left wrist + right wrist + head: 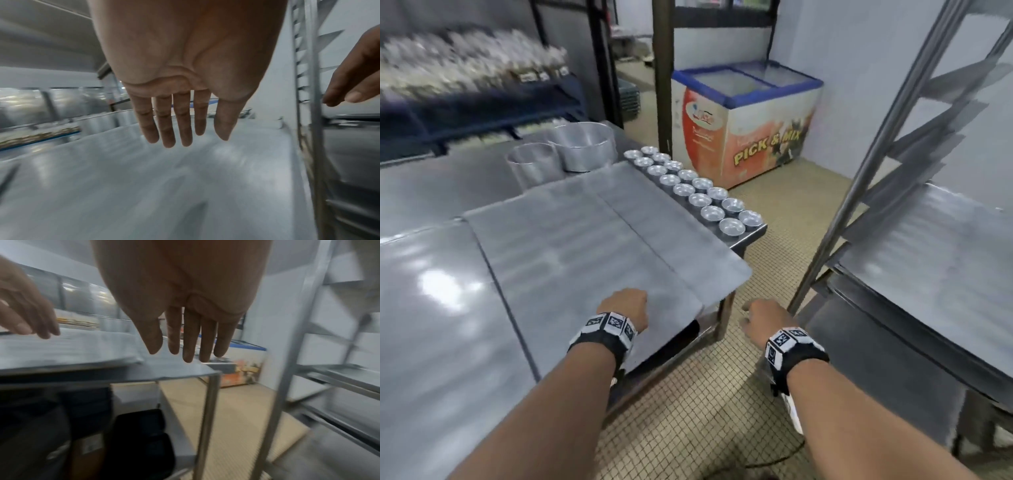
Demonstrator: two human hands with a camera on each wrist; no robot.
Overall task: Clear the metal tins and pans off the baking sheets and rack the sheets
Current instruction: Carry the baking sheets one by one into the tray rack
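- The sheet rack [893,192] stands just beyond the right hand [763,322], its near post beside that hand's knuckles. One baking sheet already lies on a rung further out on that side [935,260], so I judge racking is under way.
- The table [431,308] spreads out ahead of the left hand [625,305] and away to that hand's outer side.
- Two baking sheets lie overlapped on the table. The upper baking sheet [571,246] has its near edge under the left hand, and the lower one [688,260] juts past the table corner, between the two hands. Both look bare of tins, so I take the clearing step here as done and the step in hand as reaching for the next sheet.
- Two round pans [582,144] stand well ahead of the left hand, past the far end of the sheets.
- The small tins [698,188] sit in two rows along the table edge, ahead of the gap between the hands and off the sheets.
- The left hand hovers over the sheet with fingers straight and spread, grasping nothing; whether it touches the metal I cannot tell.
- The right hand is released too, fingers extended in the air off the table corner.
- The next move calls for both hands to take one sheet by its near edge, lift it level, swing toward the rack and feed it onto a free pair of rungs.
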